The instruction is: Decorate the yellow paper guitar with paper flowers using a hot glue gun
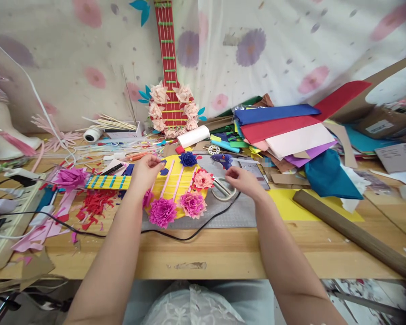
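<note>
A yellow paper guitar (159, 184) lies on the grey cutting mat (237, 218), with pink, purple and blue paper flowers around its body. My left hand (146, 172) is over the guitar body, thumb and fingers pinched at a small dark blue paper piece (164, 168). My right hand (245, 181) is closed, its fingertips together beside a dark blue glue gun (220, 160); whatever they hold, if anything, cannot be made out. Below those fingertips lie grey-handled scissors (219, 193). A blue paper flower (188, 159) sits at the body's far edge.
A red paper guitar (171, 106) leans on the back curtain. Coloured paper sheets (284, 128) pile up at right, near a brown roll (345, 230). A black cord (189, 238) crosses the table front. A power strip (3, 234) and red paper scraps (96, 205) are at left.
</note>
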Motion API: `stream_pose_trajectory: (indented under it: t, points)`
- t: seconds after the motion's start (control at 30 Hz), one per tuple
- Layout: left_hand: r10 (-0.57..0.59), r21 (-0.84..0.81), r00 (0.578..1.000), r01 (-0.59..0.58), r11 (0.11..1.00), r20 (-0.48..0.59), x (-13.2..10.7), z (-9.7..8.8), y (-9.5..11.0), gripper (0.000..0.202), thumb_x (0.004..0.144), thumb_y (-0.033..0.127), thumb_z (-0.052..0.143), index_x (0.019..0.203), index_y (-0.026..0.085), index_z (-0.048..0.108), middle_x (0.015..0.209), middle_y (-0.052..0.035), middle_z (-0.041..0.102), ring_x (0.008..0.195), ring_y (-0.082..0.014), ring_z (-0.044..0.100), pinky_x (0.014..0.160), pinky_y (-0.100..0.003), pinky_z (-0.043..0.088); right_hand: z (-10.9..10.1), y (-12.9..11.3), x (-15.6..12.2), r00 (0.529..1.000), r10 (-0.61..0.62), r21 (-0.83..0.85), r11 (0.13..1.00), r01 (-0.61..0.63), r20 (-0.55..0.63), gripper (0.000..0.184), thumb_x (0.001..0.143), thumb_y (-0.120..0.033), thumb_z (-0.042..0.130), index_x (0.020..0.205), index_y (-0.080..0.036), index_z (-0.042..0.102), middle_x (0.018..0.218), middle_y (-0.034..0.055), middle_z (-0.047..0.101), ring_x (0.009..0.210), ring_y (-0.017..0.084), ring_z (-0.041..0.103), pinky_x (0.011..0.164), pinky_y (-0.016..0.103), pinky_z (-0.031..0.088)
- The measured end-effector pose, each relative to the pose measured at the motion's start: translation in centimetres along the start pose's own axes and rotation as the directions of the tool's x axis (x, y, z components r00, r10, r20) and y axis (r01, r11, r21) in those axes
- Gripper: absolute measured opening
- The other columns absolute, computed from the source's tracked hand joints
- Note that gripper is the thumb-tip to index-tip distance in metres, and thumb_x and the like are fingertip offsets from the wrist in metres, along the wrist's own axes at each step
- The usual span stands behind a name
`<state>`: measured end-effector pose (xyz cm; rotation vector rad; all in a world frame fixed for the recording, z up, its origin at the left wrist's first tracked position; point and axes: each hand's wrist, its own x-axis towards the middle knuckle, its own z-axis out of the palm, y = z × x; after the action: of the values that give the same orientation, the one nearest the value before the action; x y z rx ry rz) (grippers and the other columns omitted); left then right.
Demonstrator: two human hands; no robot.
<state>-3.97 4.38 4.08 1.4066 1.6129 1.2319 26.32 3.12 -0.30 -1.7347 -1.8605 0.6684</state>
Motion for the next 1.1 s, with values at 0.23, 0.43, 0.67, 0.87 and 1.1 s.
stream_pose_trajectory:
  t: [0.23,0.43,0.67,0.87,1.1]
  points:
    - [-0.214,-0.168,0.976,0.219,0.961,0.05,-3.0,2.8,2.2,0.032,0.065,0.014,0.065,0.083,0.019,0.04,0.058,0.0049,0.058,0.059,-0.0156,0.065,0.044,-0.018,0.042,0.3,3.5,2.1,0.951,0.112,-0.125,0.98,-0.154,-0.289,0.049,0.065,-0.055,0.064,0.093,-0.014,0.06,0.096,0.012,0.064,0.086,0.023,0.057,0.073,0.031,0.041]
    - [-0.264,-0.164,0.955,0.284,0.945,0.132,-3.3,3.7,2.1,0.033,0.068,0.008,0.063,0.084,0.02,0.038,0.057,0.0052,0.057,0.057,-0.0152,0.064,0.044,-0.019,0.044,2.6,2.9,4.4,0.969,0.194,-0.003,0.981,-0.196,-0.155,0.04,0.073,-0.051,0.058,0.089,-0.015,0.064,0.084,0.0077,0.067,0.078,0.022,0.06,0.07,0.03,0.041]
    - [-0.296,-0.104,0.948,0.309,0.945,0.119,-2.9,3.0,1.7,0.031,0.069,0.007,0.064,0.084,0.019,0.039,0.059,0.0045,0.057,0.058,-0.0142,0.065,0.046,-0.018,0.044,-0.3,-1.6,2.8,0.991,0.069,0.516,0.856,0.0,-0.114,0.043,0.066,-0.052,0.065,0.088,-0.015,0.06,0.067,0.0013,0.06,0.058,0.011,0.052,0.053,0.023,0.04]
    - [-0.298,-0.101,0.946,0.311,0.945,0.125,-2.8,3.0,1.2,0.031,0.071,0.009,0.063,0.086,0.019,0.039,0.062,0.0032,0.059,0.058,-0.0136,0.065,0.045,-0.017,0.043,-2.4,-6.2,0.9,0.979,-0.096,0.37,0.929,0.023,0.178,0.043,0.068,-0.058,0.064,0.07,-0.015,0.061,0.05,-0.0037,0.047,0.045,0.007,0.038,0.043,0.021,0.031]
    - [-0.285,-0.09,0.951,0.296,0.951,0.118,-2.7,3.1,0.8,0.033,0.07,0.007,0.064,0.086,0.02,0.037,0.062,0.0035,0.059,0.058,-0.0149,0.064,0.046,-0.02,0.045,-1.5,-7.0,1.7,0.959,-0.222,0.24,0.955,0.176,0.177,0.037,0.07,-0.051,0.065,0.092,-0.021,0.069,0.088,0.0025,0.069,0.078,0.017,0.062,0.073,0.029,0.05]
